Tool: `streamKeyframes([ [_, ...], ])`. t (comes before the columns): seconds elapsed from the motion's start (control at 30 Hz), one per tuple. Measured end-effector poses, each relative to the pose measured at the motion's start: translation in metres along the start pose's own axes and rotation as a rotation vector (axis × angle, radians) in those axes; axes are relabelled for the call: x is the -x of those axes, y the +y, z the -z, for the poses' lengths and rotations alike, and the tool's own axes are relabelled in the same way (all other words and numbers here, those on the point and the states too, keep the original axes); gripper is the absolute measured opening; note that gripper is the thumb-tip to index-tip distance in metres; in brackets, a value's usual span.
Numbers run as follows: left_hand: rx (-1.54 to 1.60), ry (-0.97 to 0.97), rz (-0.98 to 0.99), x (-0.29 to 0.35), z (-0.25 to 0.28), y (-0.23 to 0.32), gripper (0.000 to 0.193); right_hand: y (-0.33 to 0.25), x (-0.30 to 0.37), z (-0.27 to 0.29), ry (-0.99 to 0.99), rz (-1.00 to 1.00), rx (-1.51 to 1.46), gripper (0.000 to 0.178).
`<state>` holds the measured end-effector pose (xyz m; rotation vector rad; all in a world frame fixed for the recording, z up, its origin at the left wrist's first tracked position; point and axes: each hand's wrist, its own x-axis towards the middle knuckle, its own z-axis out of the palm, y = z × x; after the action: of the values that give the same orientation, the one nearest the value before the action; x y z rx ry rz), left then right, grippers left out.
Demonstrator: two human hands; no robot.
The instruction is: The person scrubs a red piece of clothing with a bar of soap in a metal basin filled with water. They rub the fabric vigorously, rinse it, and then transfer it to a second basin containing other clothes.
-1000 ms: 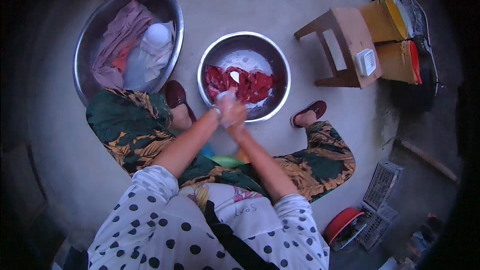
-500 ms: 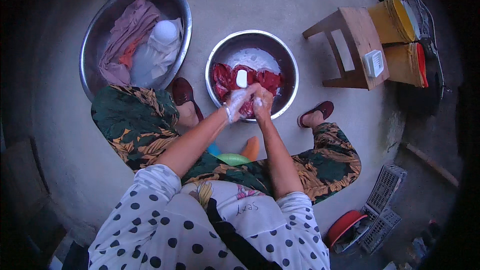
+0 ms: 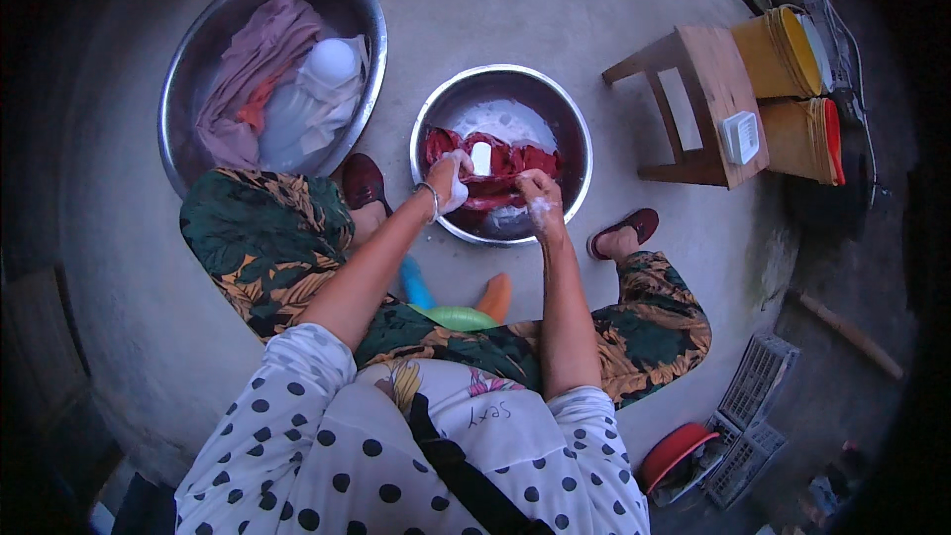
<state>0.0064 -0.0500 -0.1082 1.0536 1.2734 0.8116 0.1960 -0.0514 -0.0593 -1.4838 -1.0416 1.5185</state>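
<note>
A round metal basin (image 3: 579,200) stands on the floor between my feet, with sudsy water in it. Wet dark red cloth (image 3: 510,156) lies across its middle, and a white bar of soap (image 3: 481,159) rests on the cloth. My left hand (image 3: 451,180), foamy and with a bangle at the wrist, grips the cloth at the basin's left side. At the right side my right hand (image 3: 540,196), also with some foam on it, pinches another part. A strip of the cloth is stretched between both hands.
A larger metal tub (image 3: 372,104) at the left holds mauve cloth (image 3: 267,50) and a white bra (image 3: 332,64). On the right, a wooden stool (image 3: 723,69) carries a white soap dish (image 3: 740,137), beside yellow buckets (image 3: 778,52). Grey crates (image 3: 758,376) lie lower right.
My hands were close together over the cloth; now they are apart, left hand to the left, right hand to the right, with cloth drawn out between them.
</note>
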Motion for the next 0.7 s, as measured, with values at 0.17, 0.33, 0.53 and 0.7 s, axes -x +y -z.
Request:
streamKeyframes([
  [0.17, -0.268, -0.255, -0.079, 0.016, -0.002, 0.036, 0.025, 0.029, -0.011, 0.008, 0.23, 0.076, -0.065, 0.011],
  [0.33, 0.917, -0.009, 0.411, 0.02, -0.014, 0.043, 0.029, -0.026, 0.016, -0.053, 0.465, 0.292, 0.284, 0.017],
  [0.53, 1.096, -0.152, 0.577, 0.044, -0.047, 0.039, 0.027, -0.01, 0.016, -0.063, 0.223, 0.128, 0.713, 0.03],
  [0.7, 1.345, -0.551, 0.523, 0.031, -0.031, -0.013, 0.021, 0.01, 0.037, -0.087, 0.251, 0.262, 0.86, 0.043],
])
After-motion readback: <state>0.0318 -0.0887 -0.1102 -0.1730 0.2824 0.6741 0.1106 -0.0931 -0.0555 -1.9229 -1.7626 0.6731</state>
